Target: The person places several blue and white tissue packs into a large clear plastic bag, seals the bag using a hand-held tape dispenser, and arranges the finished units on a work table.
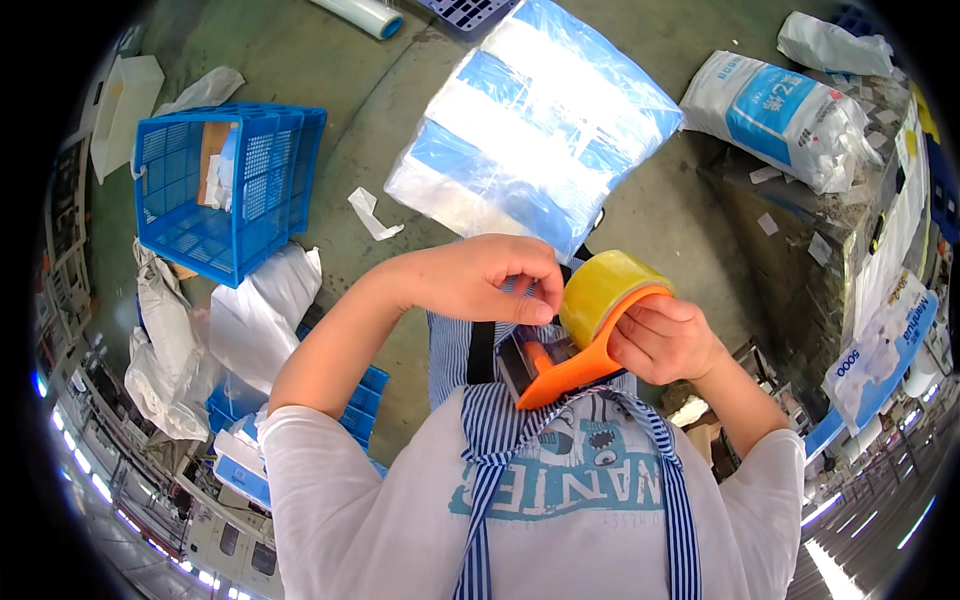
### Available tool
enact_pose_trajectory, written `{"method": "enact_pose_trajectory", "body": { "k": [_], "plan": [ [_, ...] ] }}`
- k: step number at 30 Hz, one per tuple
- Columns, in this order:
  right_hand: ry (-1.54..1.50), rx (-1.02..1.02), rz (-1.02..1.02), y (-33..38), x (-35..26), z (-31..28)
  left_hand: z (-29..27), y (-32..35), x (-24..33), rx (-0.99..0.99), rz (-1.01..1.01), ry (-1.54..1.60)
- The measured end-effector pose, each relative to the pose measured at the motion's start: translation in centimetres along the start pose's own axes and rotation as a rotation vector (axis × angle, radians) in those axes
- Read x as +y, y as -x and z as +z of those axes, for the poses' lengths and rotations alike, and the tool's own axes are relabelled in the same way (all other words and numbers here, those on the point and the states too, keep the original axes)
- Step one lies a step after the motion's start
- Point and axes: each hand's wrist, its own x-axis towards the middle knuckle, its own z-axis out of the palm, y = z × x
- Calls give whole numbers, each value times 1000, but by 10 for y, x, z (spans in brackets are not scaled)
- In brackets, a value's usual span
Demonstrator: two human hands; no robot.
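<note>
"One tape dispenser [575, 374]: where?"
"Four o'clock from the left hand [495, 281], its orange frame gripped by the right hand [662, 338]."
"And the left?"
"Curled beside the yellow roll [604, 290]; whether pinching anything, I can't tell. Wrapped bundle [540, 125]: twelve o'clock."

The right hand [660, 338] holds an orange tape dispenser [566, 382]; the left hand [490, 280] curls at nine o'clock from its roll [592, 292]. Beyond, at twelve, lies a wrapped bundle [535, 125]; at ten, a blue crate [270, 172].
</note>
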Motion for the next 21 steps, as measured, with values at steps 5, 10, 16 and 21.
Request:
{"method": "enact_pose_trajectory", "body": {
  "k": [5,10,16,21],
  "plan": [
    [-10,5,21,16,-8,1,11,-9,3,-77,-22,-24],
    [-10,10,34,37,-13,-4,25,-23,7,-201,-66,-100],
    [-23,43,66,65,-20,-11,47,-44,9,-234,-23,-117],
    [-46,50,109,90,-26,-13,56,-58,16,-263,3,-72]
  ]
}}
